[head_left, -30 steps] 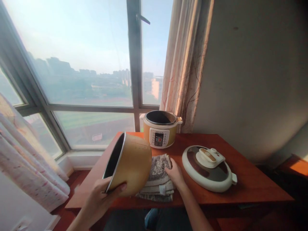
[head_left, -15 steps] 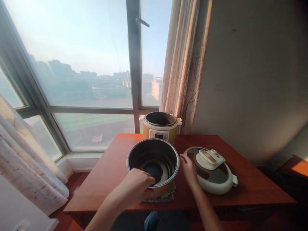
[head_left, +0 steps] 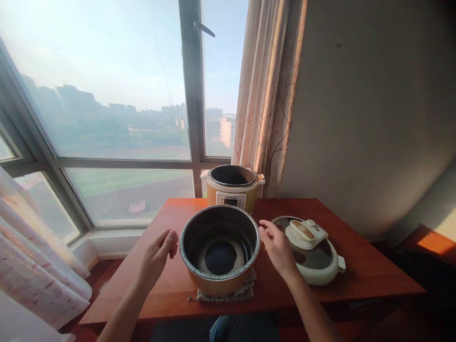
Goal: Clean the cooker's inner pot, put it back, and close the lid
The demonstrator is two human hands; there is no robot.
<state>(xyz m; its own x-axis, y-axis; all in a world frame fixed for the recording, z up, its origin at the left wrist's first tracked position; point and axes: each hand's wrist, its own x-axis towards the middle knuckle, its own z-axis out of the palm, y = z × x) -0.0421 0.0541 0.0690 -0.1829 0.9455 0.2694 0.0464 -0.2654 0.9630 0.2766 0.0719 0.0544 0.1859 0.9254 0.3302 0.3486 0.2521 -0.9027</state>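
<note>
A dark-lined inner pot stands upright on a folded patterned cloth at the table's near side. Water or a wet sheen may lie at its bottom; I cannot tell which. My left hand hovers left of the pot, apart from its rim, fingers loosely curled around nothing visible. On the other side, my right hand is by the pot's right rim with fingers apart; whether a fingertip touches the rim is unclear. Behind the pot sits the electric pressure cooker body, uncovered. Its lid lies right of my right hand.
The reddish wooden table carries all these things. A window rises behind it at the left. A patterned curtain hangs behind the cooker, and a plain wall is at the right.
My left hand has come off the pot's near rim and moved out to its left. My right hand remains by the right rim. The view has shifted slightly to the right.
</note>
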